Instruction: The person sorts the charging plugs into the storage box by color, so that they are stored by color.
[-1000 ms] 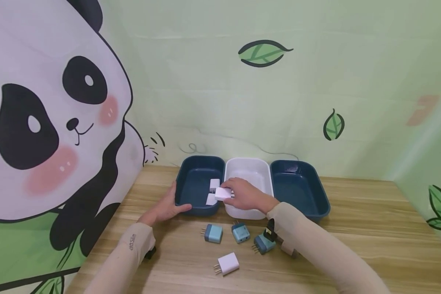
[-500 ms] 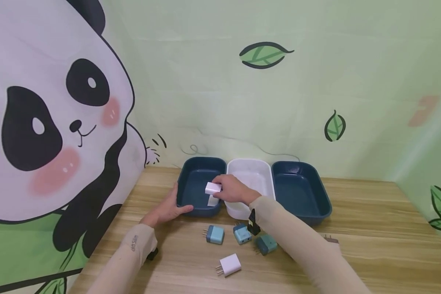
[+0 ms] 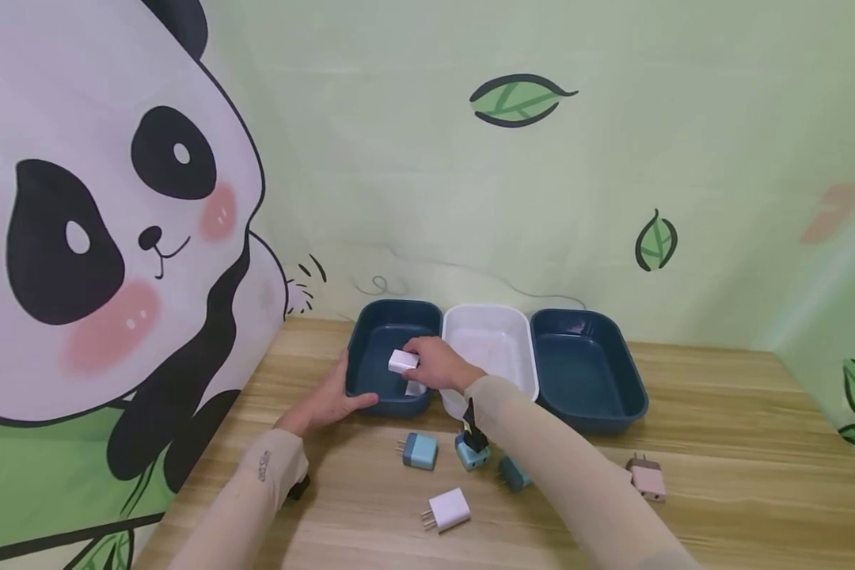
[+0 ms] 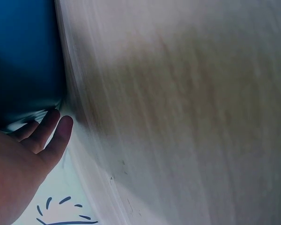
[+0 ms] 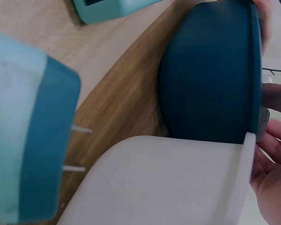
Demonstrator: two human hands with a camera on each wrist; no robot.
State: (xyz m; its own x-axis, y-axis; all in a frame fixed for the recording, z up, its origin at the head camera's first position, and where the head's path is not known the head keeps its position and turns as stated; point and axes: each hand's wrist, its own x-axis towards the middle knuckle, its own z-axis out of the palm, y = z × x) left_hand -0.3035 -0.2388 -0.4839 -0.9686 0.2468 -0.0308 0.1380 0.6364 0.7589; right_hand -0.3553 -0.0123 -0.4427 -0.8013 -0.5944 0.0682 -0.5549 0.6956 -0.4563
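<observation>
In the head view my right hand (image 3: 438,364) pinches a white plug-in charger (image 3: 402,362) inside the left dark blue tray (image 3: 381,405). Another white charger (image 3: 415,389) lies in that tray, partly hidden beneath my hand. My left hand (image 3: 328,400) rests against the tray's left side, thumb at the front rim and fingers extended along the wall. The left wrist view has the fingers of this left hand (image 4: 28,154) spread at the tray wall (image 4: 25,61). From the right wrist, my right hand (image 5: 276,159) shows beyond the rim, the charger mostly hidden.
A white tray (image 3: 499,314) and a second dark blue tray (image 3: 630,392) stand to the right in a row. In front lie several blue chargers (image 3: 420,450), a loose white charger (image 3: 449,509) and a pink charger (image 3: 648,479) beside my right sleeve.
My right hand has moved left with the white charger, from the white tray's edge into the left tray. The pink charger has come out from behind the sleeve. My left hand stays at the tray.
</observation>
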